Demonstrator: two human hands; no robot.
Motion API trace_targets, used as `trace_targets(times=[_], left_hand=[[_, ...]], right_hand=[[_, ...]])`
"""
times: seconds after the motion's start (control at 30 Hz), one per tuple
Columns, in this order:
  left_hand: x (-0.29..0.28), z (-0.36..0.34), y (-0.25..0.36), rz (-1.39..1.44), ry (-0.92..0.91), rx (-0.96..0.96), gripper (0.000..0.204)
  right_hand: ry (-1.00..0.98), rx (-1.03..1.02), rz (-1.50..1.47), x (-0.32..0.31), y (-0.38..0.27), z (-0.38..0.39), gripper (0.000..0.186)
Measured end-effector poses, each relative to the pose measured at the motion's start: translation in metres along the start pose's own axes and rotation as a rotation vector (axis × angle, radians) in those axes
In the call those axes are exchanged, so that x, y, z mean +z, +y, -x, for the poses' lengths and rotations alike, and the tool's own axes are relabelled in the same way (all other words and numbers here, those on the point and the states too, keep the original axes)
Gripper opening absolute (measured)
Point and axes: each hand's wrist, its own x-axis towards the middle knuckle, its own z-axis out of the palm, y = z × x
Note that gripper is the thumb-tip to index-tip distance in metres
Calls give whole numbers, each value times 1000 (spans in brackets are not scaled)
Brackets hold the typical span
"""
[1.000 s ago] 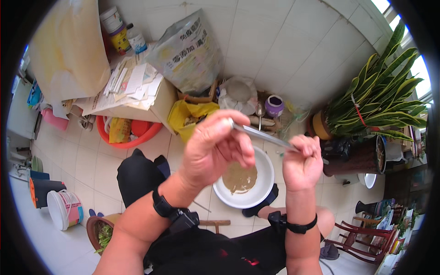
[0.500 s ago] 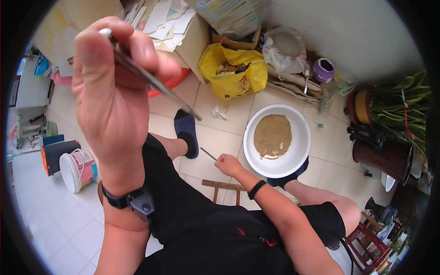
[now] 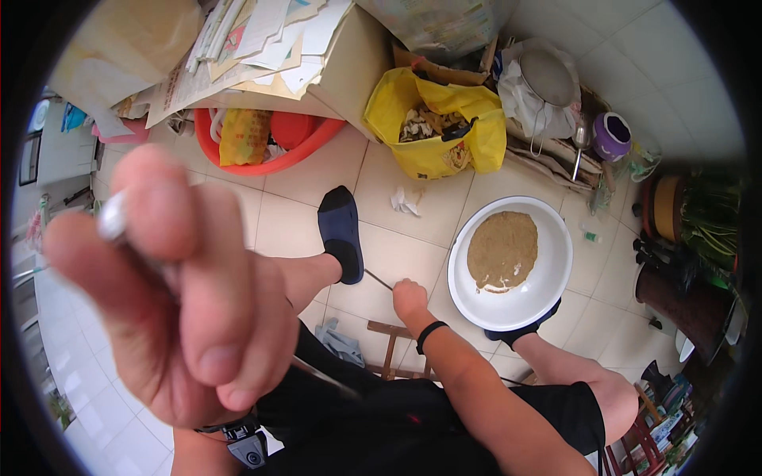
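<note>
My left hand (image 3: 190,293) is raised close to the view, its fingers closed around a thin metal rod (image 3: 327,377). A pale, shiny end of that rod sticks out between thumb and forefinger; its shaft comes out below the hand, over my dark clothes. My right hand (image 3: 409,301) is held low over the floor, closed on a thin dark stick (image 3: 379,279) that points towards my left foot. Right of that hand stands a white basin (image 3: 559,274) with a brown, grainy mass (image 3: 502,250) spread in its bottom. Its exact material cannot be made out.
A wooden stool or frame (image 3: 389,349) and a grey cloth (image 3: 340,345) lie below my right hand. Further off are a yellow bag (image 3: 476,143), a red tub (image 3: 278,165) and a paper-covered cabinet (image 3: 341,59). A purple pot (image 3: 611,139) and potted plants (image 3: 706,210) line the right.
My left hand has come down and left, turning so its rod now points below the hand. My right hand has shifted slightly right and down. The view has swung, uncovering the red tub.
</note>
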Motion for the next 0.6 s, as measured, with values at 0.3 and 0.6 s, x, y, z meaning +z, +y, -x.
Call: trace_targets(times=[0.3, 0.6], left_hand=[[35, 5, -19, 81, 224, -374, 30], [71, 37, -61, 215, 8, -590, 29]], right_hand=[[-188, -14, -329, -115, -4, 42, 27], [363, 64, -1218, -349, 45, 194, 18]])
